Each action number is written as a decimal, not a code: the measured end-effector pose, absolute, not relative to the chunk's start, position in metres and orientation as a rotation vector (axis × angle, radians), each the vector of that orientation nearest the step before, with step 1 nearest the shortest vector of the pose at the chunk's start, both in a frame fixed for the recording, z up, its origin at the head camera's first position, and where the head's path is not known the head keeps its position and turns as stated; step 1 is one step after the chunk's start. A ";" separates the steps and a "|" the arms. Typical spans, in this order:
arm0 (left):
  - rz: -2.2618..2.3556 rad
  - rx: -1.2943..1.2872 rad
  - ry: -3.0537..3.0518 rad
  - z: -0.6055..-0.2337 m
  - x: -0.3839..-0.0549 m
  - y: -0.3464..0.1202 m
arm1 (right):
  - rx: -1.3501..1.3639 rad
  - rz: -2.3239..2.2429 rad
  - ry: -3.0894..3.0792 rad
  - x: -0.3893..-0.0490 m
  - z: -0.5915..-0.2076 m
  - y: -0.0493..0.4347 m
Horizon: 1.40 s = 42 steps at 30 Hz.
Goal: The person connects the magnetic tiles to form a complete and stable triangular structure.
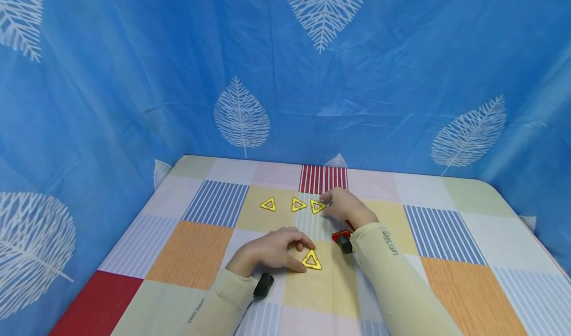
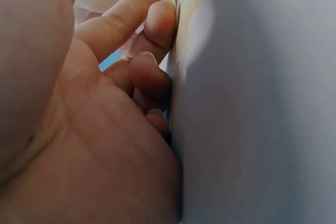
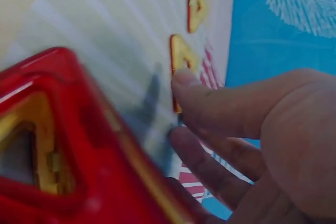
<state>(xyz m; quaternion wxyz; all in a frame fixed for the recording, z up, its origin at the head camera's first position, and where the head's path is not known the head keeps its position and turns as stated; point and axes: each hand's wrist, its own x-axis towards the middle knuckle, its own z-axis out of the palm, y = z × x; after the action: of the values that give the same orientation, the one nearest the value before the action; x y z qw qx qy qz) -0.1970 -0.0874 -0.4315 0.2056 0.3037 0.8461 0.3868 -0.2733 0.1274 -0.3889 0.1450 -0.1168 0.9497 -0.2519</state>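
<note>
My left hand (image 1: pixel 278 248) lies low on the cloth, thumb and index finger pinching the edges of a yellow triangle tile (image 1: pixel 314 266). In the left wrist view, only a bit of yellow and red shows at the index fingertip; the other fingers are curled. Farther back, my right hand (image 1: pixel 345 207) has its thumb and fingertips at the rightmost of three yellow triangle tiles (image 1: pixel 313 204). The thumb covers part of this tile (image 3: pixel 179 51) in the right wrist view. To its left lie a middle triangle tile (image 1: pixel 294 205) and a left one (image 1: pixel 269 208).
A red triangular piece (image 1: pixel 340 235) with a yellow inner triangle is beside the right wrist, large and close in the right wrist view. The patchwork cloth (image 1: pixel 192 247) covers the table. A blue leaf-print curtain (image 1: pixel 178 78) stands behind and at both sides.
</note>
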 end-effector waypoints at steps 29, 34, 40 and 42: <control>1.038 0.850 2.399 -0.433 -0.195 -0.086 | -0.357 -0.810 2.852 -0.263 -0.391 0.133; 1.020 0.831 2.411 -0.433 -0.193 -0.086 | -0.333 -0.960 2.871 -0.247 -0.385 0.136; 1.016 0.877 2.422 -0.434 -0.195 -0.087 | -0.393 -1.026 2.857 -0.223 -0.377 0.140; 1.020 0.894 2.416 -0.434 -0.195 -0.087 | -0.388 -1.017 2.842 -0.215 -0.376 0.142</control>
<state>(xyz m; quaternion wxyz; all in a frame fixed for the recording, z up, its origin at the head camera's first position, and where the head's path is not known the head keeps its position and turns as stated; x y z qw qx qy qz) -0.1949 -0.0869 -0.4342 0.1842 0.3169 0.8571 0.3619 -0.2150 0.1422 -0.3758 0.0491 -0.1274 0.9328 -0.3336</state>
